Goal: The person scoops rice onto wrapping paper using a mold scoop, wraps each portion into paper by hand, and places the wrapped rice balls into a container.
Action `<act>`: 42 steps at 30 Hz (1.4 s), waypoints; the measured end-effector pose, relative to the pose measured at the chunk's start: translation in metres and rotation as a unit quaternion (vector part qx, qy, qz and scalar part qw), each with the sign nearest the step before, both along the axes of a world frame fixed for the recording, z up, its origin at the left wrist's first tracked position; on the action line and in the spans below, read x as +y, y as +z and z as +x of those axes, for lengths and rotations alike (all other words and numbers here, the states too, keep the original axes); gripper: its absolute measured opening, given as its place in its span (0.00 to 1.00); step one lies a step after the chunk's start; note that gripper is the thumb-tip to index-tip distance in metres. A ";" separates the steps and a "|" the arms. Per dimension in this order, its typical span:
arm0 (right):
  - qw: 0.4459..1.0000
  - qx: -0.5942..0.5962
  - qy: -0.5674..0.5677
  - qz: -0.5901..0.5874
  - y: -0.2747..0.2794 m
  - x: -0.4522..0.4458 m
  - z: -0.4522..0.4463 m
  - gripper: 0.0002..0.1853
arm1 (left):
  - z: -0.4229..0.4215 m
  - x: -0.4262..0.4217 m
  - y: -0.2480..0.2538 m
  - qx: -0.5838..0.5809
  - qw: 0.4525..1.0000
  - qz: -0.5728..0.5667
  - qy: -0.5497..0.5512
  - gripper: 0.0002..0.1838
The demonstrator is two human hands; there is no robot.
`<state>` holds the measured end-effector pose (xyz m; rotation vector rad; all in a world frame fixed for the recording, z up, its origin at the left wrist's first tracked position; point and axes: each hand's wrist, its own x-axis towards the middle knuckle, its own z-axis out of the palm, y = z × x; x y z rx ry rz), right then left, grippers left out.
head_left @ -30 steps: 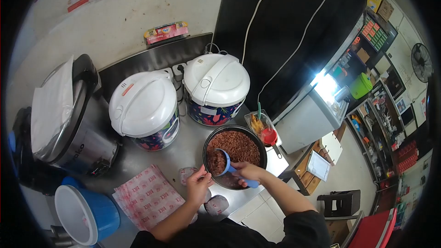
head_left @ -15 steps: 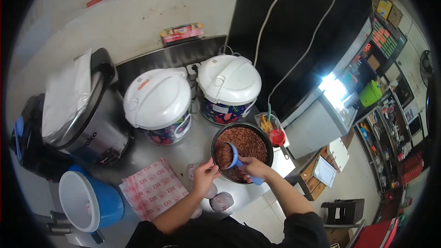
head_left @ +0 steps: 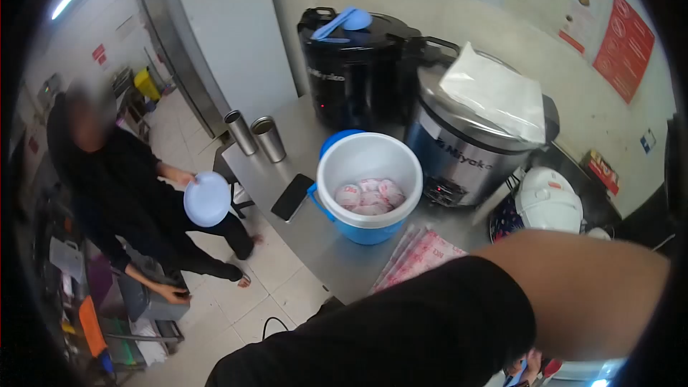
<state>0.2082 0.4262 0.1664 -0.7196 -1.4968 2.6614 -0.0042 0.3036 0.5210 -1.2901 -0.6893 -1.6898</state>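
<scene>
My left forearm [head_left: 573, 287] in its black sleeve [head_left: 430, 322] stretches across the lower right, blurred and close to the camera. The left hand itself is out of view. Just under that arm, at the bottom edge, a small part of my right hand [head_left: 532, 367] shows, closed around the blue handle of a scoop [head_left: 517, 374]. The scoop's bowl is hidden. To the left of the arm stands a blue bucket [head_left: 365, 233] with a white inside, holding several balls wrapped in red-and-white printed paper [head_left: 370, 197]. A stack of the same printed paper sheets [head_left: 423, 254] lies beside it.
On the steel counter [head_left: 315, 244] are a phone [head_left: 292, 198], two metal cups [head_left: 268, 139], a black cooker [head_left: 358, 79] topped by a blue ladle [head_left: 355, 20], a silver cooker [head_left: 451, 158] and a white-lidded one [head_left: 550, 201]. At left a person [head_left: 122, 179] holds a light-blue round plate-like item [head_left: 208, 199].
My view has swung left, bringing the bucket's contents and the other person into sight. The pot of brown food, the scoop's bowl and my left hand have left the view.
</scene>
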 end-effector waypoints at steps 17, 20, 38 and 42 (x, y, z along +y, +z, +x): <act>0.929 0.013 0.114 -0.352 -0.126 -0.242 -0.032 0.24 | 0.054 -0.313 -0.472 -0.243 0.681 -0.690 0.046 0.12; 0.912 0.050 0.098 -0.396 -0.163 -0.246 -0.041 0.24 | 0.044 -0.321 -0.509 -0.146 0.584 -0.762 0.238 0.30; 0.651 -0.182 0.217 0.704 -0.126 -0.280 -0.116 0.35 | 0.031 -0.342 -0.523 -0.231 0.505 -0.788 0.266 0.64; 0.666 -0.174 0.194 0.699 -0.122 -0.292 -0.111 0.36 | 0.033 -0.343 -0.518 -0.243 0.515 -0.781 0.256 0.64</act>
